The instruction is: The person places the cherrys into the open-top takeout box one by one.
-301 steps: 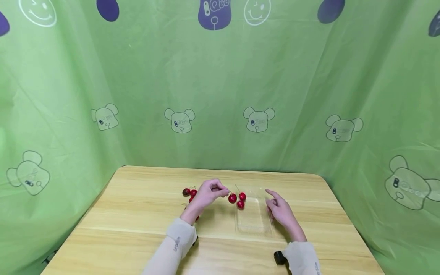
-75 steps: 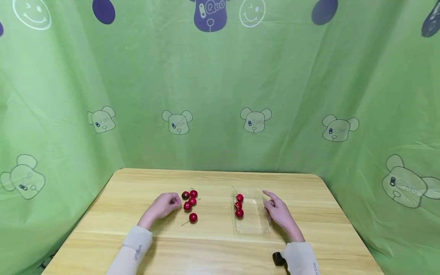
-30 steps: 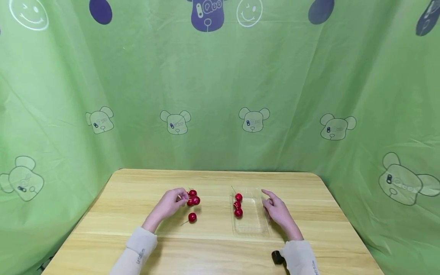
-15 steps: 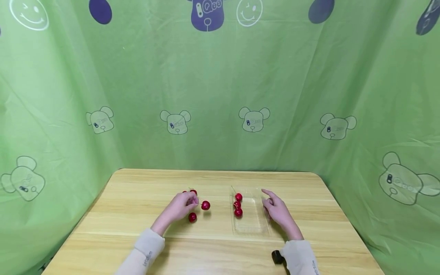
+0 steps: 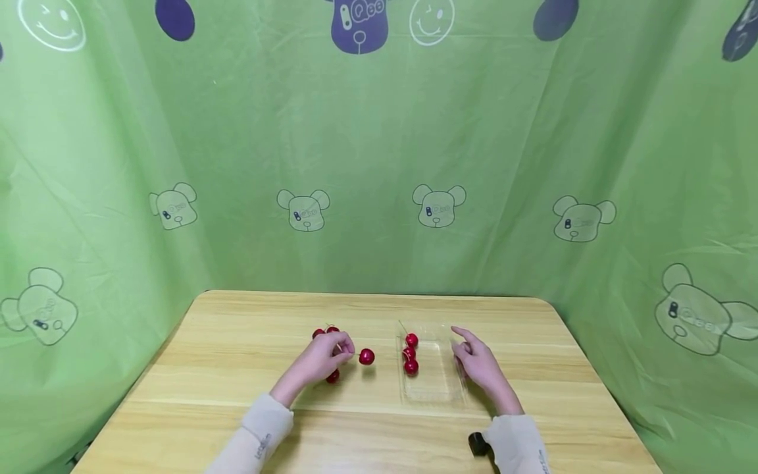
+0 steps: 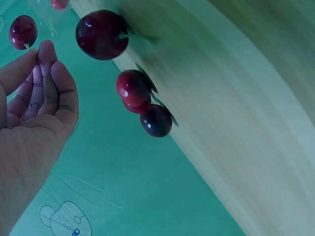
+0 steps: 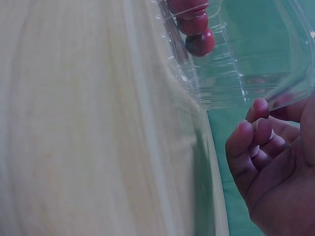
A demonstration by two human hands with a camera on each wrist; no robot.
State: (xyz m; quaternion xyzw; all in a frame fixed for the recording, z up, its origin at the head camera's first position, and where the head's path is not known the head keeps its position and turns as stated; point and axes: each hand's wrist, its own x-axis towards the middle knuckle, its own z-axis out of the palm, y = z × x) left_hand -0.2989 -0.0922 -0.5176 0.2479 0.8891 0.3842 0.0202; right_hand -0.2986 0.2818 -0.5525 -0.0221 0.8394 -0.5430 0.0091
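My table point(image 5: 533, 342) is light wood with stripes, and its back corners are round. A big green cloth point(image 5: 367, 131) hangs behind my table and on both sides of it. Up behind the table I see four bear faces point(image 5: 439, 209) in a row. One more bear point(image 5: 40, 307) is on the cloth left of the table, and a bigger bear point(image 5: 701, 309) is on the right. High above the table I see purple shapes point(image 5: 174, 18) and two white smiley faces point(image 5: 432, 21).
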